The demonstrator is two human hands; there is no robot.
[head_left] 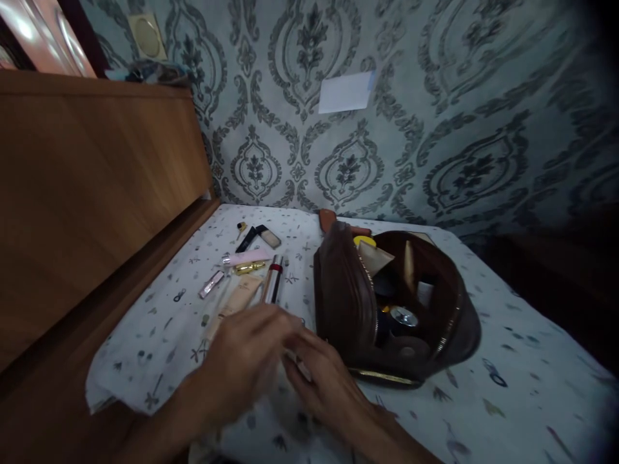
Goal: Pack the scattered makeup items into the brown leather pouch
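Observation:
My left hand (246, 354) and my right hand (324, 377) meet in front of the bag, fingers closed and touching. Motion blurs the left one. Whatever they hold between them is small and mostly hidden. Just beyond my left hand lie a beige squeeze tube (243, 294) and a shiny tube with a red band (273, 280). To the right stands a brown zip-up cosmetic bag (343, 290), unzipped wide, with a yellow round lid (364, 241), a round shiny item (403, 316) and other cosmetics inside.
Further back lie a pink tube (247, 258), a gold tube (249, 267), a small pink item (211, 284) and a black-capped bottle (268, 236). Behind the bag is a brown brush-like object (327, 220). A wooden cabinet (97, 174) borders the left; a patterned wall (300, 142) closes the back.

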